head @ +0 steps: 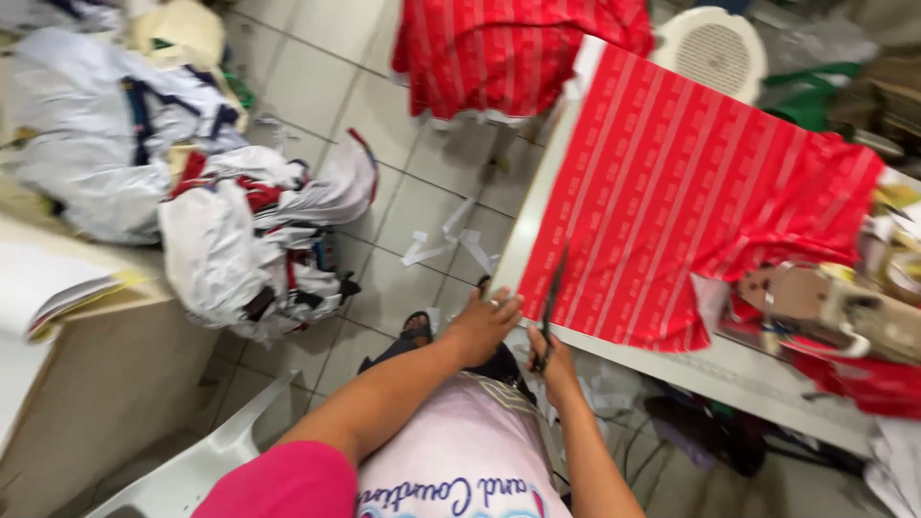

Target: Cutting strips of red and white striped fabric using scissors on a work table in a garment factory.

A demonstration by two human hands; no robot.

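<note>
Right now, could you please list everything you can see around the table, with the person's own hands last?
Striped cloth: one, red, spread on the table.
Table: one, white, right.
Scissors: one, dark, at the cloth's near edge.
Second striped cloth: one, red, top centre.
Garment heap: one, mostly white, left.
Sewing machine: one, cream, far right.
Paper scraps: several, white, on the tiled floor.
Left hand: at the cloth's edge.
Right hand: holds the scissors.

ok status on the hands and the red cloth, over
Left hand flat on red striped fabric edge. Right hand gripping scissors, blades at cloth edge. Nothing blocking.
</note>
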